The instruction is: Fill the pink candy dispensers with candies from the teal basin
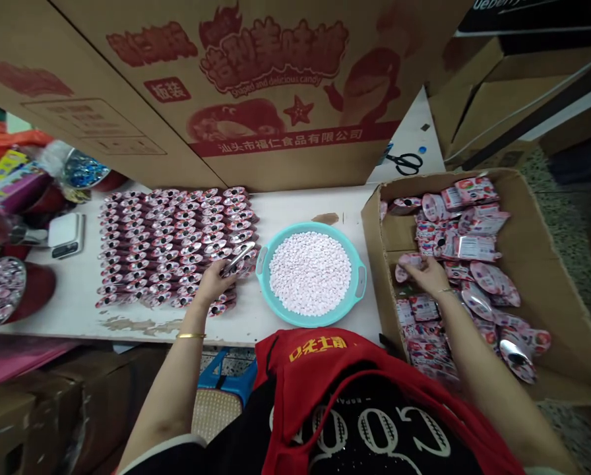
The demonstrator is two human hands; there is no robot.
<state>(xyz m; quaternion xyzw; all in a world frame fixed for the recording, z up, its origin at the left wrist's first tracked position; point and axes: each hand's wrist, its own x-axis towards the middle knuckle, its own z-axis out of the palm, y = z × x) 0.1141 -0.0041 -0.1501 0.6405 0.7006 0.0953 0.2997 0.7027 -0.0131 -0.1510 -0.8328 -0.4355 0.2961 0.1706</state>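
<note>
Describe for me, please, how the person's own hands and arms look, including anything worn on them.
The left hand and right hand are bare, without gloves. A narrow gold-coloured bangle circles the left arm near the wrist; a thin bracelet, its material too small to tell, circles the right. A black fabric sleeve with a pale edge shows higher on the left arm.

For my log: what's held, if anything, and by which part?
Left hand holds a silvery item by its near end. Right hand touches a pink pack at its right side; grip unclear.
</note>
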